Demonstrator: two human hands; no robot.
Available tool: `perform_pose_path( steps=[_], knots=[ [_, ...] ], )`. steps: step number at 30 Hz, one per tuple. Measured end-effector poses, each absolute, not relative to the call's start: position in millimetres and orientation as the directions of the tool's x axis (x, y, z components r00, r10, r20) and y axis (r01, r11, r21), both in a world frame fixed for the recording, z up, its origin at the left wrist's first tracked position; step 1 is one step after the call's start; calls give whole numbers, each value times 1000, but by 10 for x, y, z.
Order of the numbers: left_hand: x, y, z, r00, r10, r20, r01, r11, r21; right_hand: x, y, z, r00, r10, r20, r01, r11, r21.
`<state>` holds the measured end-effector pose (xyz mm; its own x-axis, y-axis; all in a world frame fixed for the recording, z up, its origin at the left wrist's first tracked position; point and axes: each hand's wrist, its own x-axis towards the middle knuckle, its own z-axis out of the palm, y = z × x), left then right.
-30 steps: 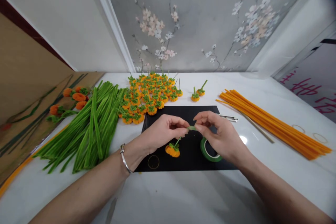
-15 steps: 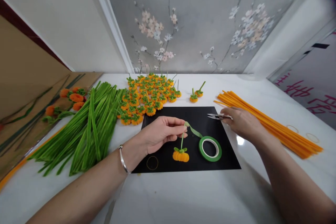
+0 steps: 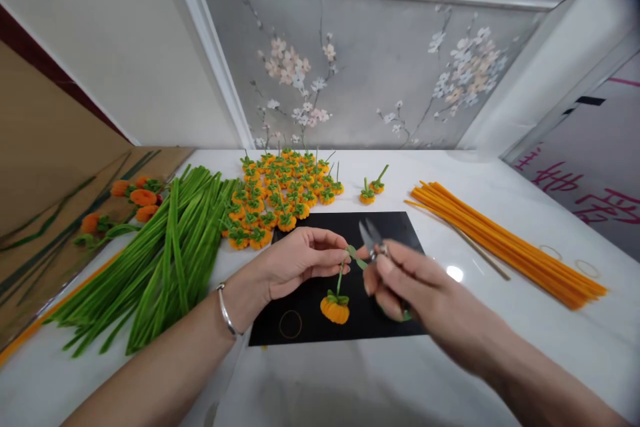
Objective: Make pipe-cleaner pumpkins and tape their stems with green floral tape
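Note:
Between the fingertips of my left hand (image 3: 313, 260) is the green stem of a small orange pipe-cleaner pumpkin (image 3: 335, 309), which hangs below with its green leaves on top. A strip of green floral tape (image 3: 357, 257) runs from the stem's tip toward my right hand (image 3: 410, 278). That hand is closed around small scissors (image 3: 373, 240), their blades pointing up and away, close to the tape; it is slightly blurred. The tape roll is mostly hidden behind my right hand. Beneath both hands lies a black mat (image 3: 300, 303).
Many small orange pumpkins (image 3: 285, 190) crowd the back of the white table, with two more (image 3: 367, 197) apart. Green pipe cleaners (image 3: 175, 267) are heaped left, orange ones (image 3: 505, 243) right, beside a thin stick (image 3: 483, 257). Orange flowers (image 3: 143, 197) lie far left.
My right hand has moved left with the scissors, from beside the orange pipe cleaners to the tape near my left hand. It now covers the tape roll. My left hand keeps its hold.

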<state>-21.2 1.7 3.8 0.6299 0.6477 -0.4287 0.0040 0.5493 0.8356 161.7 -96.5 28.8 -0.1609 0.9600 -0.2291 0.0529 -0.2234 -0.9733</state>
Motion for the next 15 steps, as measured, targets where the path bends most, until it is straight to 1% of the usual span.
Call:
perform_pose_path(
  steps=[1,2,3,4,6,8,10,15],
  knots=[
    [-220,31,36,629,645,-435,11,552,834,1508,-1047,258,-169,940,-295,-49,-307,-951],
    [-229,43,31,629,641,-440,15,555,831,1418,-1116,203,-144,925,-352,-194,-375,-906],
    [-238,56,27,632,636,-443,16,560,828,1345,-1169,131,-148,886,-439,-319,-463,-827],
    [-247,67,22,637,630,-444,18,564,826,1286,-1206,51,-167,849,-501,-403,-523,-751],
    [-262,85,17,644,620,-448,24,570,821,1194,-1238,-97,-178,826,-535,-531,-539,-654],
    [-271,93,22,641,616,-458,40,569,822,1116,-1231,-195,-155,836,-526,-602,-502,-621],
    [-272,90,38,634,619,-464,61,557,828,1047,-1208,-241,-121,852,-509,-636,-460,-619],
    [-245,54,82,624,628,-466,109,520,847,942,-1166,-279,-65,886,-460,-642,-390,-661]
  ],
)
